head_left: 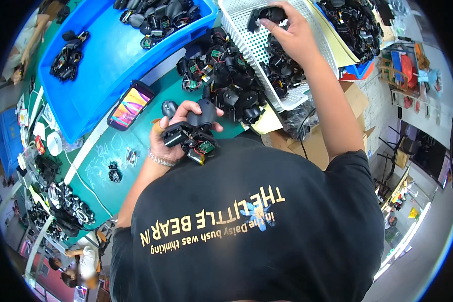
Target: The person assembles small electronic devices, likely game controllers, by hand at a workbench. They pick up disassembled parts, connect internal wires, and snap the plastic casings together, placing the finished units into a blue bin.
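My left hand (162,146), in front of my chest, is closed around a black plastic assembly (202,118). Its rounded black housing faces up, and a green circuit board with thin wires shows at its open side. At the far right, my right hand (298,39) grips a black curved part (271,14) over the white perforated basket (243,39). More black parts (282,70) lie inside that basket. Between the two hands spreads a heap of similar black assemblies (234,75), several with green boards and wires. A single rounded black piece (169,108) sits beside my left fingers.
A large blue tray (103,45) at the far left holds more black assemblies. A phone with a lit screen (131,105) leans by its edge. Small black parts (115,172) lie on the green table (136,173). Cardboard boxes (355,98) stand at right; other people are at lower left.
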Demonstrator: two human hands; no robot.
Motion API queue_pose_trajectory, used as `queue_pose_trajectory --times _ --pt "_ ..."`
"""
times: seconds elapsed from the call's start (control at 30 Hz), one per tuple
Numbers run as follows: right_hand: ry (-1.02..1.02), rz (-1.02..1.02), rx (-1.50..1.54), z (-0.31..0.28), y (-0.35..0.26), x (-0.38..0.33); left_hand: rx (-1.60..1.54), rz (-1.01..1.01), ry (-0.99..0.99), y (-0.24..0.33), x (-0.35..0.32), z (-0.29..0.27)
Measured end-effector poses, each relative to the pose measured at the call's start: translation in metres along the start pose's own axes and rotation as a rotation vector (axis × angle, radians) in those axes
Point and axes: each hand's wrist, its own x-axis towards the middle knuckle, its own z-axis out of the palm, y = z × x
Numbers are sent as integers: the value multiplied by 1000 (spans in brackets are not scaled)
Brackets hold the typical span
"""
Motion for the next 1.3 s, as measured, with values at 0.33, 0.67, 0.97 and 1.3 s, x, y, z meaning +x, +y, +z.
queue_pose_trajectory --times 0.33,0.67,0.97,1.3 --pt "-60 74 394 5 -8 5 -74 33 18 -3 -7 4" --pt "-230 121 1436 26 -37 -1 -83 47 14 -3 -16 2" --pt "-228 184 1050 18 -88 -6 -58 63 49 2 -20 3" --pt "-173 20 225 -1 -119 -5 -24 53 42 6 -16 6"
